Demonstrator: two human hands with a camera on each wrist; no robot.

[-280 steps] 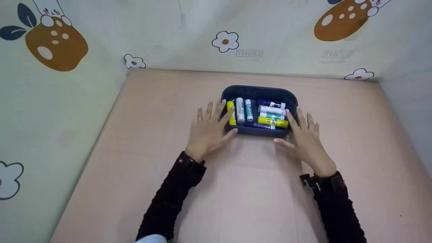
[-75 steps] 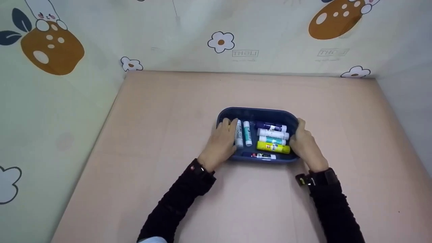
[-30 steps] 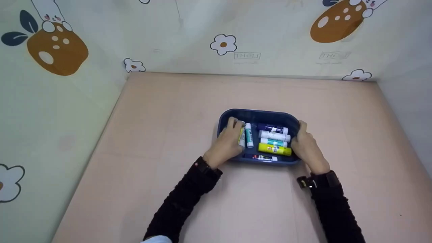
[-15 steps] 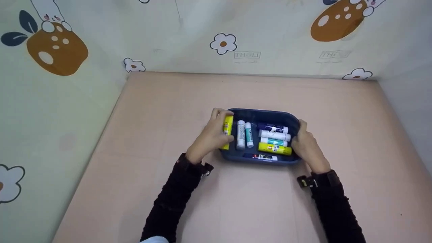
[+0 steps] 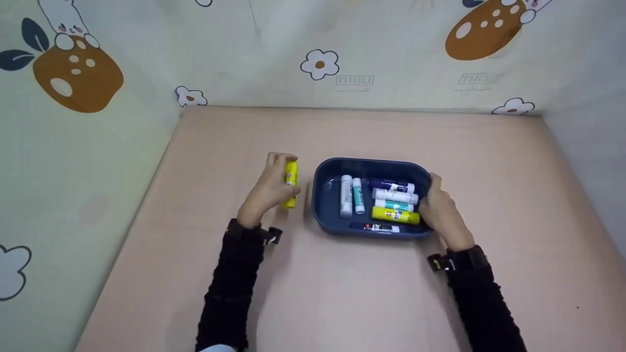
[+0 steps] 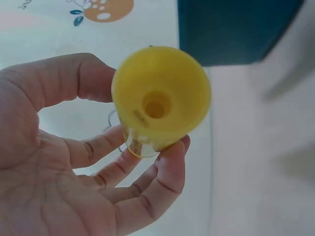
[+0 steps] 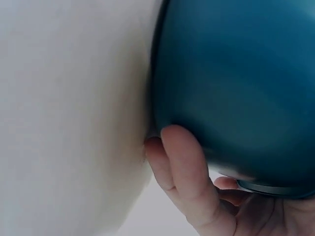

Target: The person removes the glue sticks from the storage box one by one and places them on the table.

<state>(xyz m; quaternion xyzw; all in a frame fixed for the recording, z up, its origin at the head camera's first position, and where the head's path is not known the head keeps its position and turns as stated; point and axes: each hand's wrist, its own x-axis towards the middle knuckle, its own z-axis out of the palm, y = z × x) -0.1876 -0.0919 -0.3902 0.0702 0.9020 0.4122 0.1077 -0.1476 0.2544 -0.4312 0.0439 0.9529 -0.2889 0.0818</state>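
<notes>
Glue stick [image 5: 290,184] label hidden by left hand [image 5: 266,193], right hand [image 5: 440,215] fingertips behind tray [image 5: 323,215]

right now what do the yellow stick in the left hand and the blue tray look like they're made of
The yellow stick looks like moulded plastic, smooth with a slight sheen: its end shows a round recess and a thin translucent rim in the left wrist view. The blue tray also looks like plastic, matte to satin: rounded one-piece corners and a soft even highlight on its wall in the right wrist view. Neither can be confirmed by look alone.
</notes>
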